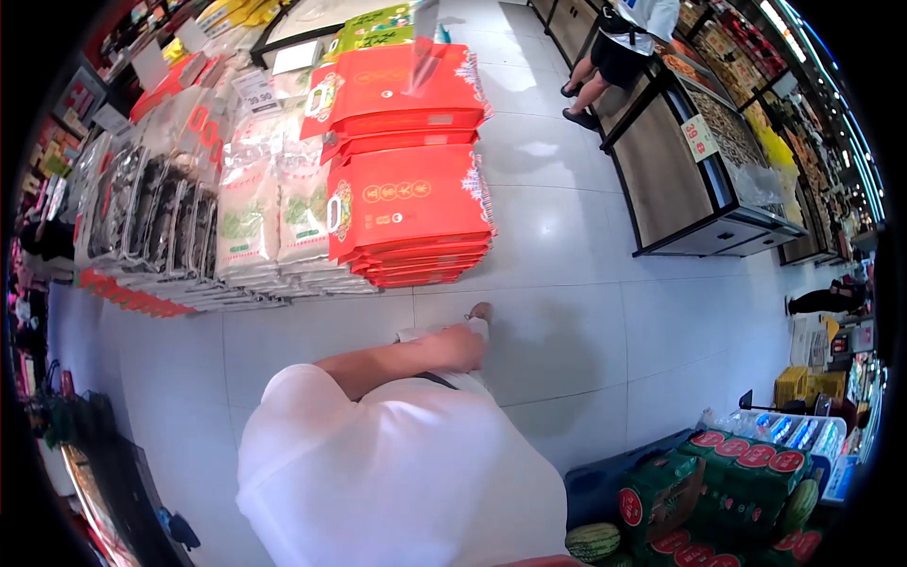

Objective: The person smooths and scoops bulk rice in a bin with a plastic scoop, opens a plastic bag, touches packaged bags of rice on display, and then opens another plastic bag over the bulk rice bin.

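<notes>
Head cam, quick rundown: L hand (461,348) is out in front of the wearer's white shirt (406,472), arm bent across the body, w/ a shoe (481,310) showing just past it on the pale tiled floor (557,236). Can't tell if the fingers are open or closed tbh, the hand's too small & blurry, and I can't make out anything in it. R hand's n/a, out of view. Nearest goods to the L hand are the red packs (411,203), stacked in a tall pile fwd of it, w/ white handle cutouts on their L side; hand's apart from them, not touching. Just L of those, clear-wrapped packs w/ green print (248,217), then dark-filled packs (156,208) lined up further L. A 39.90 price sign (257,94) sits above the clear ones, and green packs (378,26) are behind the red pile. Up on the R there's a wood-panelled display stand (661,161) w/ a price card (699,139) on its edge, plus a person in dark shorts (619,57) next to it. Bottom R: green cartons w/ red ovals (746,472) & a striped melon (593,541) beside the wearer.
</notes>
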`<state>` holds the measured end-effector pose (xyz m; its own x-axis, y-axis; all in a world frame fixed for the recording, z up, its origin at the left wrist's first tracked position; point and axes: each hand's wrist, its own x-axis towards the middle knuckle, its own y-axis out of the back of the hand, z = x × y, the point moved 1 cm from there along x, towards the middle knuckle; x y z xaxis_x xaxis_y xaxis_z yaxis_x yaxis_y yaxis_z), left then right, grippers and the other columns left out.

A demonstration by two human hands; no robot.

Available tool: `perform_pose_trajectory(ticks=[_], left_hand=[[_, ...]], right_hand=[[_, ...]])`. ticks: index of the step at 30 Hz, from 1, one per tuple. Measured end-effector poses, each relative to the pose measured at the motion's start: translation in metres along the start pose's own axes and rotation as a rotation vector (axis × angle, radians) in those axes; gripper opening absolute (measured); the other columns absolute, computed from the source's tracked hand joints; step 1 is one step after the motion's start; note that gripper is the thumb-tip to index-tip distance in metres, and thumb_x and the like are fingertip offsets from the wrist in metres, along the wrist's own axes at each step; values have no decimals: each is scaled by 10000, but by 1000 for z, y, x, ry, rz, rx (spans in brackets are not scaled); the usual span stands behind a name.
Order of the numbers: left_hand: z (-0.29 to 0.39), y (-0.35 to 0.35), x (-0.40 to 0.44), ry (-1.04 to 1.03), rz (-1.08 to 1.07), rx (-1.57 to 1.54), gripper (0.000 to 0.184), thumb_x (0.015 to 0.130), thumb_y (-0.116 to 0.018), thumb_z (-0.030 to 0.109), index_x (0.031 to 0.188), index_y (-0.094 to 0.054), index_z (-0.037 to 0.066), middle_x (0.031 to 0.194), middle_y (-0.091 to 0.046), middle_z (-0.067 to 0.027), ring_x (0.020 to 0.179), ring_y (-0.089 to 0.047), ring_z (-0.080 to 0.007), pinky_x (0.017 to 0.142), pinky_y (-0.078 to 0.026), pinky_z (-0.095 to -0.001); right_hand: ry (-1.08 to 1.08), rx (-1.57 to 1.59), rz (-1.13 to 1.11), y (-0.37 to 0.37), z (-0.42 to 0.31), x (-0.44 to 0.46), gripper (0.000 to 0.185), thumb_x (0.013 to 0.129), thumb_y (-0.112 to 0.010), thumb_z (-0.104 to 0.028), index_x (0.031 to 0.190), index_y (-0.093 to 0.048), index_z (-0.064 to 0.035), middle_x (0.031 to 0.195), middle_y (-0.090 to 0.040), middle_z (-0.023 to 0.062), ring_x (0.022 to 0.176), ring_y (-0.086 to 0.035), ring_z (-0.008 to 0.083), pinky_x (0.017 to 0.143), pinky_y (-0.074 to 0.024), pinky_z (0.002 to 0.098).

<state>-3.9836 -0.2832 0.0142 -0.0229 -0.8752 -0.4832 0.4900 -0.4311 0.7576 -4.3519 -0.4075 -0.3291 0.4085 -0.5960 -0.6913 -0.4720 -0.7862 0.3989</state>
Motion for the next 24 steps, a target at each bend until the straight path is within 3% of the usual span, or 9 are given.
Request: perform_pose_trajectory(ticks=[3,5,12,17,21,24], left_hand=[[3,4,23,-144,166,17,333,872,-668,320,1031,-664,28,978,-697,-191,891,-682,-382,782,-551,-475],[4,10,41,-170,136,-3,340,874,-668,324,1032,-657,23,969,-695,-195,897,-678,-392,781,-548,-479],[-3,45,96,-93,162,-111,348,887,-664,330,1046,-651,22,952,-691,-200,908,-673,-403,796,-534,-502],[-20,75,135,-33,220,-73,396,891,-659,360,1112,-630,32,994,-681,-193,944,-669,-393,819,-525,-508],[-37,99,161,3,255,-109,425,887,-666,363,1159,-613,41,1070,-657,-196,965,-660,-396,818,-522,-506],[-43,129,168,100,169,-168,486,923,-625,353,1297,-531,58,1189,-597,-190,1092,-589,-405,940,-460,-481]], right_hand=[[-50,139,45,15,-18,7,161,903,-635,-142,1034,-661,-53,785,-631,44,628,-588,132,483,-441,254],[-67,169,51,26,-26,13,173,902,-635,-143,1046,-659,-50,789,-632,44,630,-588,132,485,-443,254],[-35,-14,-21,79,-39,51,216,897,-637,-144,1086,-655,-40,806,-638,45,636,-591,131,492,-448,253],[-28,-99,-63,135,-79,96,247,894,-638,-145,1115,-651,-34,817,-642,46,641,-593,131,497,-451,253],[-56,27,-53,178,-134,139,273,892,-639,-146,1138,-649,-28,827,-646,46,645,-594,130,500,-454,252],[-70,217,-44,195,-193,181,292,890,-640,-147,1155,-647,-24,833,-648,46,647,-595,130,503,-456,252]])
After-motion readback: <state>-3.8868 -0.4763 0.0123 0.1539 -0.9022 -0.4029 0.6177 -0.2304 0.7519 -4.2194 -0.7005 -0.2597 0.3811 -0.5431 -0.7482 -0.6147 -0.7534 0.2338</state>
